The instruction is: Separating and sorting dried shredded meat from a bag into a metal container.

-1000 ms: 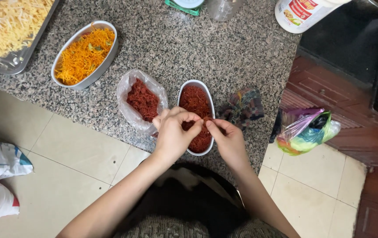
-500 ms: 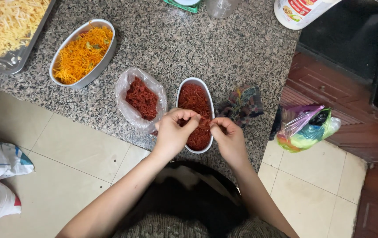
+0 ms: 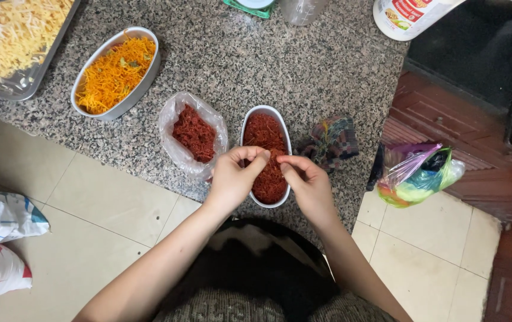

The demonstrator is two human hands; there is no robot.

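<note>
We see the speckled granite counter [image 3: 250, 65] filling the top of the view from ten to one o'clock, its front edge slanting down from left to right, with pale floor tiles [image 3: 89, 209] open below it. At eleven o'clock a metal tray of pale shreds [image 3: 11, 42] runs off the frame; beside it an oval tin of orange shreds [image 3: 115, 73] lies well back from the edge. At centre, a clear bag of dark red shreds [image 3: 193, 134] lies just beside the oval tin of red shreds [image 3: 266, 152], whose near end reaches the counter's edge. A crumpled checked cloth [image 3: 330, 143] lies at its three o'clock side. Our left hand [image 3: 232, 179] and right hand [image 3: 306, 182] meet over that tin, fingertips pinched narrow on a small tuft of red shreds. Bare granite stays open above the tins, towards twelve o'clock.
</note>
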